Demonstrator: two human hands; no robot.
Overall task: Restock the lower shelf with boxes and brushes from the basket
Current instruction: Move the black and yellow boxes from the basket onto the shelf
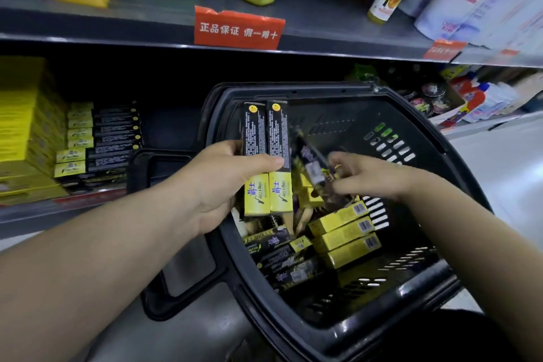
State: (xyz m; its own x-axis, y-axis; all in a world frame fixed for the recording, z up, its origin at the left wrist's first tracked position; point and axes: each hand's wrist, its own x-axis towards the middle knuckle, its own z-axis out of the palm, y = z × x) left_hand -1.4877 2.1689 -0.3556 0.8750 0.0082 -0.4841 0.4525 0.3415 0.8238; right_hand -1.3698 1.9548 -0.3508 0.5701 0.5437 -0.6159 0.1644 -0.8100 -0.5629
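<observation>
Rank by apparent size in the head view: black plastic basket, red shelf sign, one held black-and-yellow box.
1. Black plastic basket
2. Red shelf sign
3. Held black-and-yellow box, though it is nearer the camera, so the lower ranks are unsure.

Black and yellow everywhere

The two boxes (pixel 266 156) are black with small white print above and yellow below; the basket (pixel 382 329) is black; the shelf tag (pixel 238 28) is red with white characters.
</observation>
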